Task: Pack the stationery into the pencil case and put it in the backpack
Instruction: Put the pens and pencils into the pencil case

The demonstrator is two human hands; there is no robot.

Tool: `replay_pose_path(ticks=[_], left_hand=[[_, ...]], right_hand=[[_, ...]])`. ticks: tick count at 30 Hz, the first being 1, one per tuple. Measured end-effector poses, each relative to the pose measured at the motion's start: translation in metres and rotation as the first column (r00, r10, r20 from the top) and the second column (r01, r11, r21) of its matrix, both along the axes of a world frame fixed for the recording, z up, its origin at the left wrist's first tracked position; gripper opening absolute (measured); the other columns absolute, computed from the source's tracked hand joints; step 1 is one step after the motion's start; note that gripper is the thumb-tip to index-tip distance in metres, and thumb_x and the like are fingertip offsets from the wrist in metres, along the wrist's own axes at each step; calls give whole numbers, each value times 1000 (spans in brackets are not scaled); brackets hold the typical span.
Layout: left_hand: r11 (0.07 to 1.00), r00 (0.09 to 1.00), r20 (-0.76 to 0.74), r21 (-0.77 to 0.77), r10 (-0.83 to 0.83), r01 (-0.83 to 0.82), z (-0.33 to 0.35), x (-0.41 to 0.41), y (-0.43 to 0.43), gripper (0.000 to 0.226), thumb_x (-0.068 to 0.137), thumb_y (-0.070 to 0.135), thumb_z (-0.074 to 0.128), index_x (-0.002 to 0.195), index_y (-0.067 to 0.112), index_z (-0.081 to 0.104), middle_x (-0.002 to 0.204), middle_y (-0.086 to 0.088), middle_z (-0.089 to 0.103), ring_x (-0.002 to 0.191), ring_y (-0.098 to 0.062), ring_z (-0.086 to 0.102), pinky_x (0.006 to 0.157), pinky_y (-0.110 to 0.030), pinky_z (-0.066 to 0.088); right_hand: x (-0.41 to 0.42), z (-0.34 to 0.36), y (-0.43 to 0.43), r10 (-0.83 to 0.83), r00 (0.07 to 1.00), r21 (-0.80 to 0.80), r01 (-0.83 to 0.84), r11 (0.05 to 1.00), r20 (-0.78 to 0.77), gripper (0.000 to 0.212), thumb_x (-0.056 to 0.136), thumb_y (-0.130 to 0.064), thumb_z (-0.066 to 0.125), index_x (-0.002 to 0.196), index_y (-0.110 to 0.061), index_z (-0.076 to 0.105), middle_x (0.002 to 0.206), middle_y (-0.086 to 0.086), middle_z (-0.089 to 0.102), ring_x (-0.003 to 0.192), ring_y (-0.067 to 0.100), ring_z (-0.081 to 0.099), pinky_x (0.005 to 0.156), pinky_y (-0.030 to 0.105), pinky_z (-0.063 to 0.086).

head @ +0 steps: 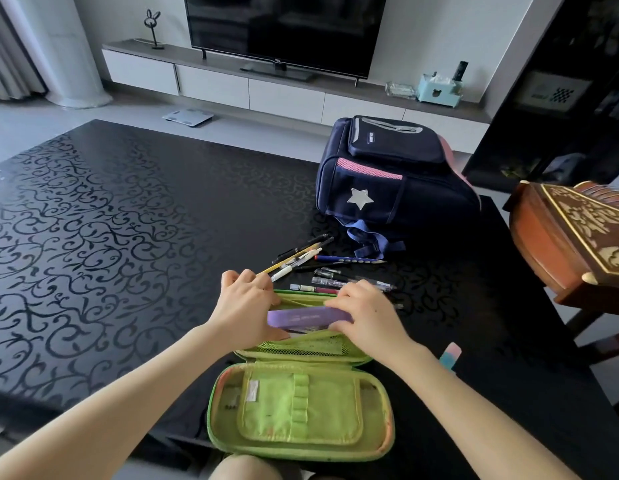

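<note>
Here both hands, left hand and right hand, grip a purple box over the open green pencil case; pens lie just beyond; the tabletop lies bare to the left.

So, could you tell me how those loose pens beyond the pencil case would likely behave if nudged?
The pens look round-barrelled and lie flat on the glossy table, so they would probably roll or slide easily. They appear thin and light, likely scattering rather than moving together.
</note>
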State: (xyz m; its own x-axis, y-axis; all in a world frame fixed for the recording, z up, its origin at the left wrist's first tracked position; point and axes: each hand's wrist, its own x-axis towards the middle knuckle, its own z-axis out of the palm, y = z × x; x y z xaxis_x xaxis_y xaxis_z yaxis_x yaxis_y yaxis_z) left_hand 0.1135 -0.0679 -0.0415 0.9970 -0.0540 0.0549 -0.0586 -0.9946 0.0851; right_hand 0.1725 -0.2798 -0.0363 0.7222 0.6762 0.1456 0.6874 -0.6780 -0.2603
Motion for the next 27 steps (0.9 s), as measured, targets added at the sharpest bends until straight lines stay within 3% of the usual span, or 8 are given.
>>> replay_pose_path(ticks=[4,6,11,14,18,21,24,27], left_hand=[[999,1000,7,42,-11,11,0,-1,0,60,60,71,62,100,27,66,106,6,52,101,-21,41,87,-35,15],[999,1000,14,42,-17,17,1,-2,1,60,60,71,62,101,27,66,107,6,52,101,-21,41,88,-35,15],[998,996,84,45,-39,35,-1,-2,0,60,57,72,61,92,24,69,102,5,55,96,-23,45,88,-36,14],[996,995,97,81,-39,32,-1,-4,1,63,48,79,50,73,25,71,86,6,58,82,-23,50,83,-36,19],[996,990,137,81,-41,30,-4,-7,1,54,49,74,64,72,26,72,84,4,59,77,-25,54,90,-48,31],[1000,995,96,4,-25,25,-3,-9,-1,63,61,80,39,65,25,71,84,4,59,78,-25,55,89,-52,38],[999,993,118,-43,-24,29,-5,-10,3,82,68,86,12,64,29,71,82,7,60,82,-22,54,95,-50,34],[996,991,101,-11,-85,87,-6,-5,7,91,68,86,1,59,27,71,72,6,60,79,-23,54,97,-50,31]], right_hand=[[-11,-3,25,12,993,-35,-16,999,-114,40,86,-44,58,124,-32,58,96,-2,46,95,19,42,72,30,29],[-9,-3,24,10,997,-78,-16,997,-80,35,93,-41,48,127,-37,53,92,-3,42,90,19,40,74,32,33],[-6,-2,23,12,1000,-91,-11,996,11,29,91,-22,56,119,-26,60,98,1,61,92,25,54,77,34,35],[-11,2,25,-35,997,-69,30,997,-71,17,88,-29,59,104,-24,64,99,-3,66,93,22,60,75,32,41],[-16,13,13,-34,967,-154,-6,988,-253,20,92,-39,49,106,-32,62,94,-10,65,86,14,58,75,27,39],[-15,21,4,-73,937,-233,-9,973,-343,28,85,-50,56,109,-36,61,108,-10,64,101,14,55,90,33,38],[-16,19,3,-95,962,-211,40,977,-257,26,88,-42,56,111,-31,64,112,-10,66,108,16,56,99,34,35],[-19,15,3,-85,987,-115,69,991,-136,21,91,-33,55,106,-25,68,104,-7,69,100,15,59,98,33,38]])
